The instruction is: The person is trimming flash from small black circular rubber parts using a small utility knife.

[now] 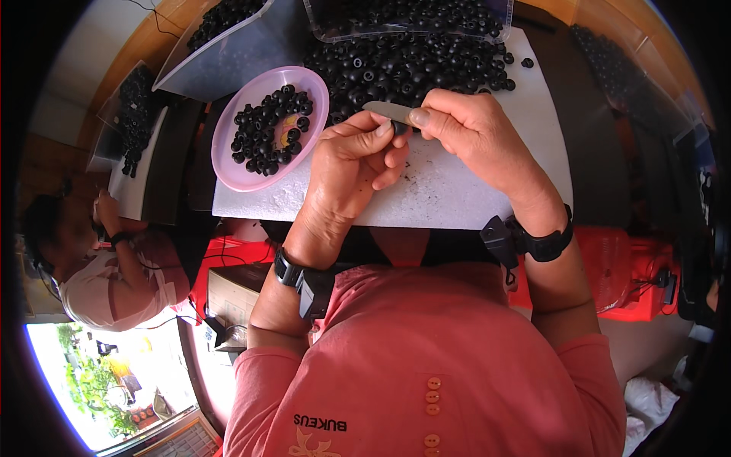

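Observation:
Between the thumb and fingers of my left hand (pixel 346 164) is a small black round piece (pixel 399 129). My right hand (pixel 476 137) pinches a thin flat metal blade (pixel 388 112), whose rounded end reaches left over the left thumb and lies against or just above the piece. Its other end is hidden in my right fingers. Left of my hands stands a pink oval dish (pixel 222 148) holding many black round pieces, some with open holes. Just beyond my hands spreads a large heap of like black pieces (pixel 396 68).
All this lies on a white board (pixel 487 202). A clear bin (pixel 236 57) stands at the far left and a clear tray (pixel 407 34) at the back, both with black pieces. At the left a co-worker (pixel 126 266) sits by another board. A cardboard box (pixel 231 297) is below.

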{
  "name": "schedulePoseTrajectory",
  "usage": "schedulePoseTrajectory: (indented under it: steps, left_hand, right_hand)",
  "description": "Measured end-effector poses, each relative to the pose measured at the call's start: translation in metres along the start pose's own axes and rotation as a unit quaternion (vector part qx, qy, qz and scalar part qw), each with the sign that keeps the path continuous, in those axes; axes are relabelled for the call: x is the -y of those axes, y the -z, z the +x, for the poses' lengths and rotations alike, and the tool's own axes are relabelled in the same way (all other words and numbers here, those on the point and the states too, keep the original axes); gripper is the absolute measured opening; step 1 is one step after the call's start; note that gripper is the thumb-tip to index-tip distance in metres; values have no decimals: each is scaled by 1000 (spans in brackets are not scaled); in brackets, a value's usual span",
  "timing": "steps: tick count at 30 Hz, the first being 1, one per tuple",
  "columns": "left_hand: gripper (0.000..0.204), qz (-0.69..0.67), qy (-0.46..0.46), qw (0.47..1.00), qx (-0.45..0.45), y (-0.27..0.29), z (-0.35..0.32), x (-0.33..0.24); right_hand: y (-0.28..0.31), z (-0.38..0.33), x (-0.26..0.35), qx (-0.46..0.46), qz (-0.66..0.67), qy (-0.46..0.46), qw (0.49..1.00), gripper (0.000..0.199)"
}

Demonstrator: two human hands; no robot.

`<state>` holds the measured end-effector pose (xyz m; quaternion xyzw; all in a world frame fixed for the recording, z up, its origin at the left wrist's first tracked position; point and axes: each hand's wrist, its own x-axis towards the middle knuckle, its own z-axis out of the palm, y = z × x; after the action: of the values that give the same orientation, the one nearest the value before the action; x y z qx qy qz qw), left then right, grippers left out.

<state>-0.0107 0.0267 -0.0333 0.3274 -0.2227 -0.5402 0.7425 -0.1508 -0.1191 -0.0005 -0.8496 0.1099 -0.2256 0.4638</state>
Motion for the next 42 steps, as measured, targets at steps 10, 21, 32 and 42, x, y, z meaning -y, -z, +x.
schedulePoseTrajectory:
  steps: [10, 21, 32, 42]
  left_hand:
    - [24, 19, -29, 998, -49, -4, -1, -6]
    - [22, 723, -304, 588, -199, 20, -30, -93]
    - [25, 793, -303, 528, 12, -28, 20, -4]
    - [20, 782, -312, 540, -15, -13, 30, 2]
  right_hand:
    - [2, -1, 2, -12, 6, 41, 999, 28]
    - [13, -4, 8, -199, 204, 22, 958, 33]
    - [14, -1, 2, -204, 221, 5, 954, 32]
    - [12, -1, 1, -185, 164, -4, 969, 34]
